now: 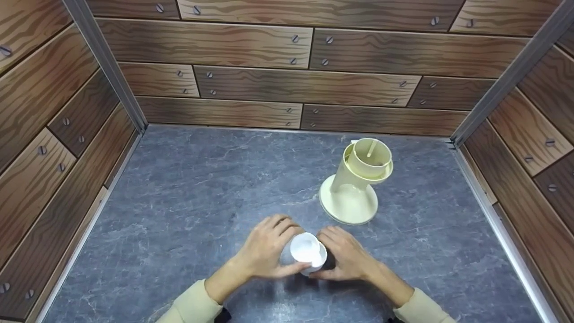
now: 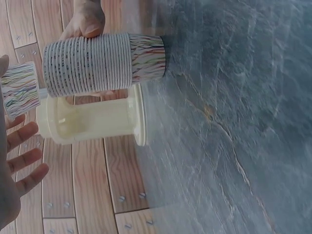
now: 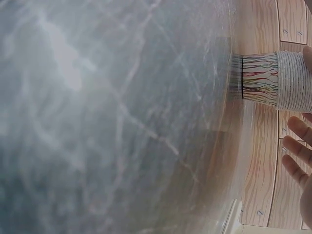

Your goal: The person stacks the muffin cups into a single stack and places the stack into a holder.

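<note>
My left hand [image 1: 267, 246] holds a single paper cup [image 2: 20, 90], white with coloured wavy lines, between thumb and fingers. That cup is tilted and raised off the top of a tall stack of nested paper cups [image 2: 90, 63]; a gap shows between them in the left wrist view. Around the upper part of the stack my right hand [image 1: 345, 253] keeps a grip, thumb on the near side. The stack stands upright, its lowest cup [image 3: 261, 78] down at the tabletop. From the head view, the single cup's white inside [image 1: 305, 246] overlaps the stack's rim.
Beyond my right hand stands a pale yellow plastic stand [image 1: 352, 202] with a round base and an open cylinder [image 1: 372, 157] on top. The grey marbled table [image 1: 202, 179] is enclosed by wood-patterned walls [image 1: 251, 85] at the back and sides.
</note>
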`<state>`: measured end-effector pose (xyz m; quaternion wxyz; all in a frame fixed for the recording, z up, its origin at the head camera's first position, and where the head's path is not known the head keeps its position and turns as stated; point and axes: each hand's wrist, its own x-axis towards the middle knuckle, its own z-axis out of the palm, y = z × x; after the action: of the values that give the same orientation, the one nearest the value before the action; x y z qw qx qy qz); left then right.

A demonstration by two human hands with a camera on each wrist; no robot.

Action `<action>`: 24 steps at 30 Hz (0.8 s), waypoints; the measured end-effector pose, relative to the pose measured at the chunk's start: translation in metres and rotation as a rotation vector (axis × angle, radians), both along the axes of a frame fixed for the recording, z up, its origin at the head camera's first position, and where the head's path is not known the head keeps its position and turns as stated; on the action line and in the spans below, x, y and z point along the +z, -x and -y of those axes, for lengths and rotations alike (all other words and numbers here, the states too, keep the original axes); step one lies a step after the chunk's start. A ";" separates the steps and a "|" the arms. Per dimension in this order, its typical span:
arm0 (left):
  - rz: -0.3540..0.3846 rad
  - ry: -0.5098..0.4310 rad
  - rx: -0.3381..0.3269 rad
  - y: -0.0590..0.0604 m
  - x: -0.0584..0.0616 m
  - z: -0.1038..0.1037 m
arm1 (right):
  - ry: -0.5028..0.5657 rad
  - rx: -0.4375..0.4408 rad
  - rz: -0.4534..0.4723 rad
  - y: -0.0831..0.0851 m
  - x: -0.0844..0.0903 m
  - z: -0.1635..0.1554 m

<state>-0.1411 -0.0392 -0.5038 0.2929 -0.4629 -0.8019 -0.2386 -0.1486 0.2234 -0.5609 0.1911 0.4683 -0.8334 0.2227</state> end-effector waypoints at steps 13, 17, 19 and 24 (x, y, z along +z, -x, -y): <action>0.011 0.026 -0.013 -0.002 -0.005 -0.008 | -0.001 -0.002 -0.006 0.000 -0.001 0.000; 0.020 0.032 -0.014 -0.002 -0.006 -0.011 | 0.003 -0.001 0.001 0.000 -0.001 0.000; 0.023 0.037 -0.014 -0.001 -0.006 -0.012 | 0.008 -0.001 0.009 0.000 -0.002 0.000; 0.032 0.053 -0.015 0.000 -0.008 -0.014 | 0.018 0.000 0.019 0.000 -0.002 0.000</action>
<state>-0.1409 -0.0255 -0.5116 0.2661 -0.4725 -0.8090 -0.2269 -0.1487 0.2238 -0.5632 0.1875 0.4644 -0.8332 0.2343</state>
